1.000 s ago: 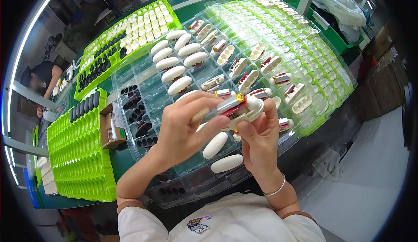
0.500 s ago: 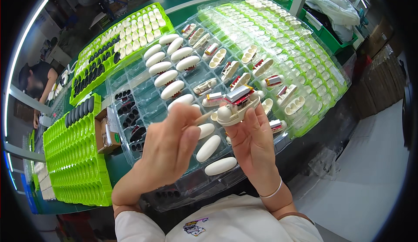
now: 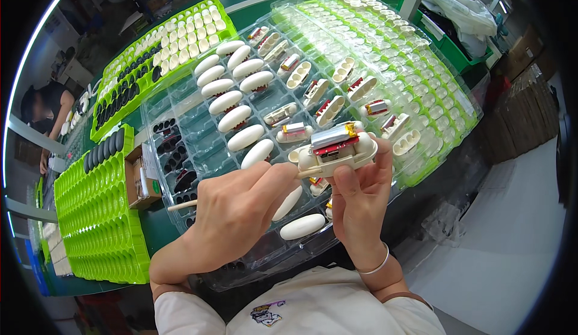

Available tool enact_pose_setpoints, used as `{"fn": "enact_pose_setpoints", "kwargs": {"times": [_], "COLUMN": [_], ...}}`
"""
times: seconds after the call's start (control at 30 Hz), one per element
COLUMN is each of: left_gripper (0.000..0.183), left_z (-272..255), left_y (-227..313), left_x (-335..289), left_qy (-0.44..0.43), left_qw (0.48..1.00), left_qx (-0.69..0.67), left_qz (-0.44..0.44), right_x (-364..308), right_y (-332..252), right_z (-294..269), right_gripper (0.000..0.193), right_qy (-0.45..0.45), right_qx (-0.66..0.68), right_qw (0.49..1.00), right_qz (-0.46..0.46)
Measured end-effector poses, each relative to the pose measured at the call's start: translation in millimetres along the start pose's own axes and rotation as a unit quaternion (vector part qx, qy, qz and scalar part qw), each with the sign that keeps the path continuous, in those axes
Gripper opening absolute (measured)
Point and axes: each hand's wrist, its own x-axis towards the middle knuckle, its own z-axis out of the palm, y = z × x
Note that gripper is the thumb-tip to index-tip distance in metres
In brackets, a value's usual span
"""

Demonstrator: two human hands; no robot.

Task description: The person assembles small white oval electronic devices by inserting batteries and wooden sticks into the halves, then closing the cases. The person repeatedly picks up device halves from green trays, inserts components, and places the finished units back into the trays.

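My right hand (image 3: 363,205) holds up a cream oval plastic case (image 3: 340,161), its fingers closed around the underside and far end. Inside sit a red circuit board (image 3: 337,152) and a silver battery with yellow tape (image 3: 333,135). Pinched in my left hand (image 3: 241,205) is a thin wooden stick (image 3: 182,205); one end sticks out to the left behind the knuckles, the other reaches the case's left end. Whether the tip touches the case I cannot tell. Below the hands lies a clear divided tray (image 3: 208,148) with white oval shells (image 3: 245,137) and open cases (image 3: 329,111).
Green trays with white and black pieces (image 3: 129,103) stand far left; a green moulded tray (image 3: 99,214) lies nearer. Beside it is a small cardboard box (image 3: 139,181). Clear-covered green trays (image 3: 415,76) fill the right. Another person (image 3: 48,109) sits at the far left.
The case has come nearer and turned to show the circuit board's side. My left hand has moved right and down, bringing the stick level against the case's left end.
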Motion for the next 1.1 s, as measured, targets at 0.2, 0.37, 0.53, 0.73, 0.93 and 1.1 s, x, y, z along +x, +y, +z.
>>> {"fn": "enact_pose_setpoints", "kwargs": {"times": [0.2, 0.37, 0.53, 0.73, 0.93, 1.1], "left_gripper": [0.013, 0.040, 0.043, 0.028, 0.030, 0.027], "left_z": [7.4, 16.8, 36.0, 39.7, 68.9, 68.5], "left_y": [-19.3, -28.9, -26.3, -75.8, -121.5, -123.4], "left_x": [9.7, 9.8, 10.8, 49.7, 69.1, 59.6], "left_qy": [0.021, 0.167, 0.121, 0.087, 0.031, 0.036], "left_qw": [0.994, 0.973, 0.981, 0.989, 0.985, 0.985], "left_qx": [-0.018, -0.038, 0.053, -0.022, 0.087, 0.102], "left_qz": [0.103, 0.155, 0.145, -0.114, -0.145, -0.135], "right_x": [1.0, 4.9, -3.0, 5.8, 23.2, 96.2], "right_y": [-0.3, -3.8, 9.8, 3.6, -33.2, -80.5], "right_z": [-4.8, -5.9, -10.6, -20.2, -50.4, -97.7], "right_gripper": [0.044, 0.040, 0.033, 0.043, 0.034, 0.026], "right_qy": [-0.023, 0.020, 0.023, -0.019, -0.023, -0.048], "right_qx": [-0.109, -0.008, 0.018, -0.037, -0.084, -0.350], "right_qw": [0.986, 1.000, 0.986, 0.986, 0.989, 0.935], "right_qz": [-0.121, 0.013, 0.167, 0.162, 0.117, -0.037]}}
